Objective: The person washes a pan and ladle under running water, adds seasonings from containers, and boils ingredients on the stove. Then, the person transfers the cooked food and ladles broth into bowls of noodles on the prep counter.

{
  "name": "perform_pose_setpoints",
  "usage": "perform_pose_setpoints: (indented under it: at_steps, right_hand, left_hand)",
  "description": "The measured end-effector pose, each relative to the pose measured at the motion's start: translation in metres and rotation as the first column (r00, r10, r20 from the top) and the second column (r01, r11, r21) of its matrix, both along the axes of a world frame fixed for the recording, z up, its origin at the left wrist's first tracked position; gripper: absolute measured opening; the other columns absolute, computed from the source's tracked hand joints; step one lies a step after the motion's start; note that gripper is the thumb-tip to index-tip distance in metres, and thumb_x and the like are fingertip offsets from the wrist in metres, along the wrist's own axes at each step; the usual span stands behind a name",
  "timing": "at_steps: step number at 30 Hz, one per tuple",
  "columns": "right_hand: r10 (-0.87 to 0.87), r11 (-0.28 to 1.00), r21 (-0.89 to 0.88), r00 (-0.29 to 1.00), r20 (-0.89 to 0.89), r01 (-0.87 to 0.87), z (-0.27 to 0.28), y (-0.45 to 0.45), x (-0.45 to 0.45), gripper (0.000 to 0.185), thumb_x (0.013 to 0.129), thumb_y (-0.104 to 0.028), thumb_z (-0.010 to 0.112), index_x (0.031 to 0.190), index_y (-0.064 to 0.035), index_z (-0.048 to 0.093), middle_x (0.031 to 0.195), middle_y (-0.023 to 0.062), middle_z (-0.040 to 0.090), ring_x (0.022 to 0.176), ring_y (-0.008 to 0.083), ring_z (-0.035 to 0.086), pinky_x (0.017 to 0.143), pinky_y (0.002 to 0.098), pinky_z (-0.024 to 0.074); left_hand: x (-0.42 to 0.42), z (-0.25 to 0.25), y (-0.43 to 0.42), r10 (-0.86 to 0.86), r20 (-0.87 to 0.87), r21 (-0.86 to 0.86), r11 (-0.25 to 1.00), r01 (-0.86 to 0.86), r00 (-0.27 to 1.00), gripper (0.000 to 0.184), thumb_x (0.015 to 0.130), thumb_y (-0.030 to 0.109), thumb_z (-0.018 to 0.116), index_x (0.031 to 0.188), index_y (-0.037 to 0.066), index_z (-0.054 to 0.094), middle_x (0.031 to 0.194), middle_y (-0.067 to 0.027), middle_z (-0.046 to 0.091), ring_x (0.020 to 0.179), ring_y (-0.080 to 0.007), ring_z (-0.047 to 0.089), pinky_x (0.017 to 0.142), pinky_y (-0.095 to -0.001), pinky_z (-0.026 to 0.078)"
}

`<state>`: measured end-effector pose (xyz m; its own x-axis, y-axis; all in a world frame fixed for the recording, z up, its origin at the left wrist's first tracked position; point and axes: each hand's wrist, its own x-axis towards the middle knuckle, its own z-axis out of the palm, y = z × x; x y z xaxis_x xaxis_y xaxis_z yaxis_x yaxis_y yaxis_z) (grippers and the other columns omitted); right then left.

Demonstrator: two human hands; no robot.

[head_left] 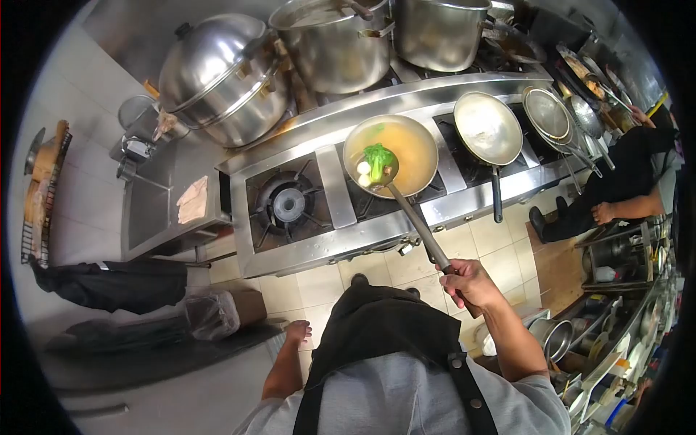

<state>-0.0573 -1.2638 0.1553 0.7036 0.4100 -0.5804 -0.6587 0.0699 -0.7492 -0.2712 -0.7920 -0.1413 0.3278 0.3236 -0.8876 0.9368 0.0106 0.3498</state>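
My right hand is wrapped round the long handle of a ladle. The ladle's bowl is over a pan of cloudy yellowish-brown liquid on the stove. Green leafy vegetables and a few round white pieces lie in the bowl. Low at my left side hangs my left hand, holding nothing, with its fingers loosely apart. It is away from the stove and touches nothing I can see.
Left of the pan is a bare burner; to its right sits another pan. Large steel pots and a domed steamer line the back. A cloth lies on the left counter. Another person's hand shows at right, near shelves.
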Motion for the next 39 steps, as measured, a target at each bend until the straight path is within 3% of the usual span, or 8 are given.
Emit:
perform_pose_setpoints:
  at_steps: [8, 15, 16, 17, 24, 27, 30, 39]
  right_hand:
    - [0.081, 0.980, -0.187, 0.995, 0.058, -0.069, 0.002, 0.002, -0.012, 0.028, 0.083, -0.001, 0.060, 0.110, 0.0047, 0.056, 0.059, 0.0021, 0.051, 0.037, 0.0095, 0.046, 0.034, 0.0235, 0.0362]
    - [0.143, 0.974, -0.196, 0.979, 0.146, -0.113, -0.024, -0.006, -0.023, 0.021, 0.084, -0.002, 0.060, 0.105, 0.0025, 0.057, 0.060, 0.0017, 0.052, 0.037, 0.0096, 0.047, 0.035, 0.0237, 0.0375]
    - [0.147, 0.971, -0.208, 0.977, 0.151, -0.114, -0.020, -0.005, -0.024, 0.010, 0.085, -0.005, 0.060, 0.091, 0.0001, 0.054, 0.060, 0.0021, 0.052, 0.038, 0.0095, 0.048, 0.036, 0.0241, 0.0379]
    - [0.151, 0.969, -0.220, 0.976, 0.157, -0.114, -0.018, -0.005, -0.025, 0.012, 0.086, -0.007, 0.060, 0.078, -0.0024, 0.051, 0.061, 0.0025, 0.053, 0.039, 0.0095, 0.049, 0.037, 0.0245, 0.0382]
    - [0.162, 0.962, -0.246, 0.973, 0.165, -0.119, -0.021, -0.014, -0.031, 0.012, 0.086, -0.007, 0.060, 0.080, -0.0026, 0.051, 0.060, 0.0027, 0.053, 0.039, 0.0095, 0.049, 0.037, 0.0246, 0.0380]
    - [0.138, 0.972, -0.212, 0.979, 0.148, -0.105, -0.017, -0.019, -0.030, 0.009, 0.085, -0.006, 0.060, 0.088, 0.0005, 0.056, 0.060, 0.0030, 0.054, 0.039, 0.0099, 0.048, 0.037, 0.0241, 0.0373]
    - [0.042, 0.997, -0.069, 0.998, 0.048, -0.038, -0.011, -0.027, -0.021, 0.033, 0.083, -0.004, 0.061, 0.114, 0.0086, 0.054, 0.060, 0.0036, 0.054, 0.038, 0.0108, 0.047, 0.037, 0.0238, 0.0357]
    - [-0.018, 0.995, 0.093, 1.000, -0.012, 0.019, 0.020, -0.035, -0.002, 0.025, 0.084, -0.004, 0.060, 0.105, 0.0086, 0.056, 0.061, 0.0043, 0.053, 0.037, 0.0105, 0.043, 0.036, 0.0232, 0.0320]
  left_hand:
    - [-0.006, 0.017, -0.024, 0.005, -0.016, 0.070, 0.998, -0.004, 1.000, 0.024, 0.087, 0.027, 0.055, 0.105, 0.013, 0.063, 0.087, -0.0039, 0.066, 0.071, -0.0193, 0.064, 0.060, -0.0416, 0.048]
    - [-0.015, 0.014, -0.036, 0.016, -0.004, 0.067, 0.998, -0.016, 1.000, 0.023, 0.088, 0.024, 0.054, 0.106, 0.013, 0.062, 0.085, -0.0038, 0.066, 0.069, -0.0184, 0.063, 0.058, -0.0401, 0.047]
    - [-0.016, 0.014, -0.038, 0.018, -0.004, 0.068, 0.998, -0.017, 1.000, 0.023, 0.088, 0.024, 0.054, 0.106, 0.013, 0.062, 0.085, -0.0038, 0.066, 0.069, -0.0184, 0.063, 0.058, -0.0401, 0.047]
    - [-0.016, 0.014, -0.042, 0.024, -0.006, 0.077, 0.997, -0.024, 1.000, 0.023, 0.088, 0.023, 0.054, 0.106, 0.013, 0.062, 0.085, -0.0036, 0.066, 0.068, -0.0182, 0.063, 0.057, -0.0395, 0.047]
    - [-0.023, 0.019, -0.059, 0.007, 0.013, 0.062, 0.998, -0.008, 1.000, 0.024, 0.089, 0.025, 0.052, 0.106, 0.013, 0.062, 0.084, -0.0032, 0.066, 0.068, -0.0178, 0.062, 0.058, -0.0391, 0.046]
    - [-0.024, 0.020, -0.066, 0.005, -0.026, 0.085, 0.996, -0.003, 1.000, 0.026, 0.089, 0.026, 0.051, 0.108, 0.013, 0.062, 0.086, -0.0041, 0.065, 0.071, -0.0186, 0.062, 0.062, -0.0398, 0.046]
    - [-0.025, 0.018, -0.068, 0.021, -0.029, 0.058, 0.998, -0.019, 0.999, 0.028, 0.089, 0.026, 0.052, 0.112, 0.012, 0.061, 0.089, -0.0053, 0.066, 0.074, -0.0193, 0.062, 0.064, -0.0409, 0.047]
    - [-0.036, 0.002, -0.066, 0.003, -0.024, -0.002, 1.000, -0.003, 1.000, 0.033, 0.091, 0.028, 0.051, 0.117, 0.010, 0.059, 0.096, -0.0066, 0.066, 0.077, -0.0208, 0.063, 0.063, -0.0428, 0.048]
